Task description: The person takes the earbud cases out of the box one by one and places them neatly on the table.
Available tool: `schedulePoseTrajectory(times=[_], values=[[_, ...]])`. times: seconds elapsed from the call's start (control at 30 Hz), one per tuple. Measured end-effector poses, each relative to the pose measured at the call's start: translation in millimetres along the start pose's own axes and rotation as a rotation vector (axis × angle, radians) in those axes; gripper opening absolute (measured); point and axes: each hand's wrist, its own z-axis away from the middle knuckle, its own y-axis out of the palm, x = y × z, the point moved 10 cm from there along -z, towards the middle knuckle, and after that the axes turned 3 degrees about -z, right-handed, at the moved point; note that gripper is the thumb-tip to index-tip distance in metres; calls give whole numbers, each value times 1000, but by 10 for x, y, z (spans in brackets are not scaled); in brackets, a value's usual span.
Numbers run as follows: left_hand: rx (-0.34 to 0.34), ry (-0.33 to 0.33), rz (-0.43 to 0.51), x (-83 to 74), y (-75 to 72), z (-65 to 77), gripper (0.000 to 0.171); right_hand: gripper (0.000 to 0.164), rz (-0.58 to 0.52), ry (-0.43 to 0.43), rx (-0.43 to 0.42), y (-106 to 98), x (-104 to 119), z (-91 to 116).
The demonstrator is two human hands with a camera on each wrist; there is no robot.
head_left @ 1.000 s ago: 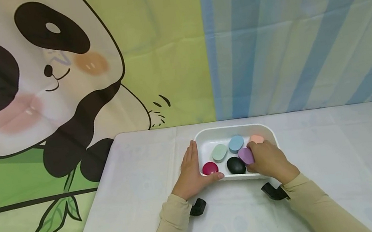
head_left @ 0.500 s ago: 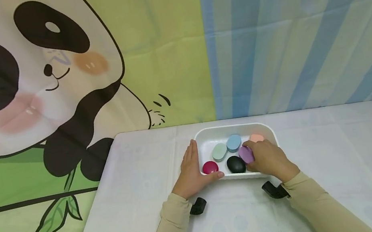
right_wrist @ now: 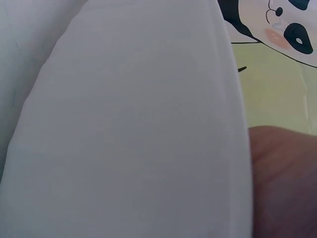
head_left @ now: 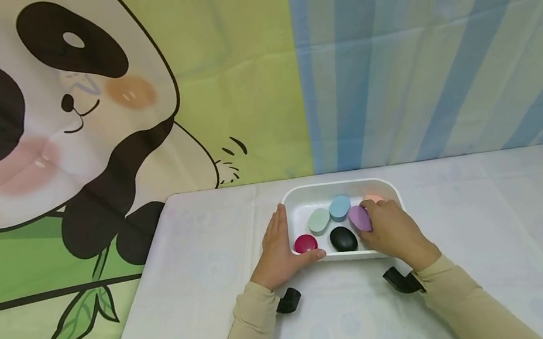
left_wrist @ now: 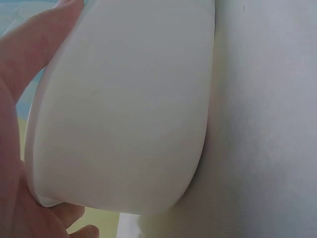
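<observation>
A white tray (head_left: pixel 307 192) sits near the table's far edge, with smooth, pebble-shaped pieces inside. My right hand (head_left: pixel 393 233) reaches over its right side and pinches a purple piece (head_left: pixel 359 218) between thumb and fingers. Beside that lie a black piece (head_left: pixel 343 238) and a light blue piece (head_left: pixel 340 208). Behind the right hand, a peach piece (head_left: pixel 374 198) is partly hidden. My left hand (head_left: pixel 279 251) rests at the tray's front left corner, fingers straight along the side, thumb over the front rim. In the right wrist view the tray wall (right_wrist: pixel 129 129) hides the fingertips.
A pale green piece (head_left: pixel 319 221) and a crimson piece (head_left: pixel 306 243) lie in the tray's left half. Pale cloth covers the table (head_left: pixel 499 228). A printed panda curtain (head_left: pixel 236 80) hangs directly behind the table's far edge.
The purple piece has shifted slightly away from me and tilted in my right hand. The light blue piece has slid a little to the left. My left hand stays put.
</observation>
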Motion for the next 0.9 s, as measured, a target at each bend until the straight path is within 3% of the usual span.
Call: schedulePoseTrajectory(times=[0.4, 0.9], values=[[3, -12, 12, 22, 13, -6, 131, 55, -61, -13, -111, -108, -4, 23], [15, -44, 71, 55, 27, -3, 131, 56, -137, 59, -114, -304, -87, 45]])
